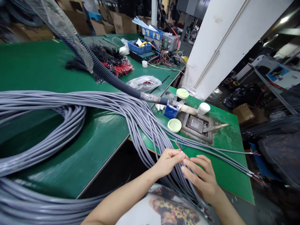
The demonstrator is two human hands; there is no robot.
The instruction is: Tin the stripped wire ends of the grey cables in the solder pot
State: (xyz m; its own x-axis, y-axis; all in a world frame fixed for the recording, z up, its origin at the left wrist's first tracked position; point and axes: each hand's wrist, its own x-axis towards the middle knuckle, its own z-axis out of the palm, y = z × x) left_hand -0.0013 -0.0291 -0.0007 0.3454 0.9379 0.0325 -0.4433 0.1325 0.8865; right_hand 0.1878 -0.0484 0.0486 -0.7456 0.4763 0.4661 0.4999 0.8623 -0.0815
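Observation:
My left hand (170, 160) is closed, pinching a grey cable near its stripped end. Thin coloured wires (179, 145) fan out above the fingertips. Right beside it, my right hand (202, 176) has its fingers spread and slightly curled, the fingertips close to the same cable; whether they press on it I cannot tell. A thick bundle of grey cables (150, 122) runs from the left and drops beneath both hands. Several cable ends (254, 176) with bared coloured wires lie out to the right.
A solder pot (195, 123) with a flat blade (215, 127) across it sits on the green board, beneath a ribbed extraction hose (110, 76). Around it stand a pale green lid (174, 125), a white tub (203, 108) and a blue box (171, 111). A white pillar (217, 40) rises behind.

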